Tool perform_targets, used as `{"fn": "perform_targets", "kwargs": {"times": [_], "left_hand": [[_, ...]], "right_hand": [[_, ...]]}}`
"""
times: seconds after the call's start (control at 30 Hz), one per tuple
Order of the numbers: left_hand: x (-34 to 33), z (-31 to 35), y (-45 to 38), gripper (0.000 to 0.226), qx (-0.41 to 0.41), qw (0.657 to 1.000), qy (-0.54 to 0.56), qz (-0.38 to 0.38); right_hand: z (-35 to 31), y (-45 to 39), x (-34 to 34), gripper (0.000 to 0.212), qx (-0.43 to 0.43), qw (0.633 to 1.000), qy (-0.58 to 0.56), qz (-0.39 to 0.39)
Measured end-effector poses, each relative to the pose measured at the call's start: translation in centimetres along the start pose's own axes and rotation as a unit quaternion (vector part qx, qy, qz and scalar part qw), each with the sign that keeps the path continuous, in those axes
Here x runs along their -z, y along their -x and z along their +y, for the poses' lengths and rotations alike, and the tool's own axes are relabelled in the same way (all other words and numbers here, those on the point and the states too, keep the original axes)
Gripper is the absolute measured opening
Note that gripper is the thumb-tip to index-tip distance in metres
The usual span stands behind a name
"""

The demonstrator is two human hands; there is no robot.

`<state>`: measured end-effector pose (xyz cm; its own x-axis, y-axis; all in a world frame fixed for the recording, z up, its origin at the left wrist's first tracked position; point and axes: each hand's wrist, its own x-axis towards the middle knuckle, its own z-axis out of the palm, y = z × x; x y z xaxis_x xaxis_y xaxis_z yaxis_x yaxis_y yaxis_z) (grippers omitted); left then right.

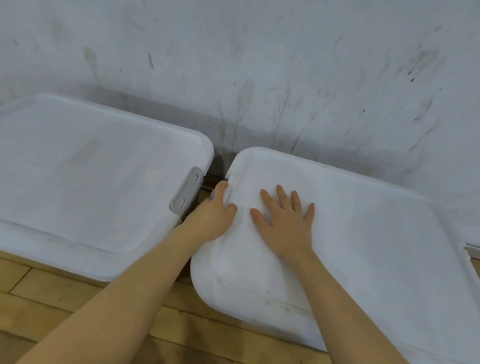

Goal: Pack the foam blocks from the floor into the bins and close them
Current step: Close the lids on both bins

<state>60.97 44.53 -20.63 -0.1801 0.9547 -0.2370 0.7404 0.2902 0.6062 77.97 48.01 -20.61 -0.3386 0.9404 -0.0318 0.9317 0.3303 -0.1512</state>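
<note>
On right bin lid (369,244) — right hand (286,226) flat, fingers spread, left hand (213,211) gripping lid's edge.

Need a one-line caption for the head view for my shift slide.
Right hand presses flat on the right bin's lid while left hand grips its side edge; left bin's lid already latched.

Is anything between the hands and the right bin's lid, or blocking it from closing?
Nothing visible. The right hand lies flat on the right lid; the left hand grips its left edge beside the left bin's grey latch.
</note>
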Motion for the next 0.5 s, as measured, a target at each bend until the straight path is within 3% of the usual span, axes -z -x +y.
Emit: {"fn": "perform_targets", "kwargs": {"times": [0.07,0.17,0.23,0.37,0.5], "left_hand": [[-0.1,0.0,0.2,0.056,-0.008,0.998,-0.061,0.014],[-0.5,0.7,1.1,0.053,-0.029,0.968,-0.217,0.124],[-1.1,1.4,1.6,0.052,-0.051,0.947,-0.263,0.177],[-1.7,1.3,1.3,0.047,-0.024,0.934,-0.283,0.218],[-1.5,0.7,1.4,0.051,-0.019,0.964,-0.186,0.187]], "right_hand": [[0.0,0.1,0.0,0.060,0.002,1.000,-0.006,0.003],[0.0,0.1,-0.1,0.059,0.001,1.000,-0.013,0.011],[0.0,0.1,0.0,0.059,0.000,1.000,-0.015,0.015],[0.0,0.2,0.0,0.059,-0.003,1.000,-0.020,0.014],[-0.2,0.1,-0.3,0.059,-0.008,1.000,-0.011,0.012]]}}
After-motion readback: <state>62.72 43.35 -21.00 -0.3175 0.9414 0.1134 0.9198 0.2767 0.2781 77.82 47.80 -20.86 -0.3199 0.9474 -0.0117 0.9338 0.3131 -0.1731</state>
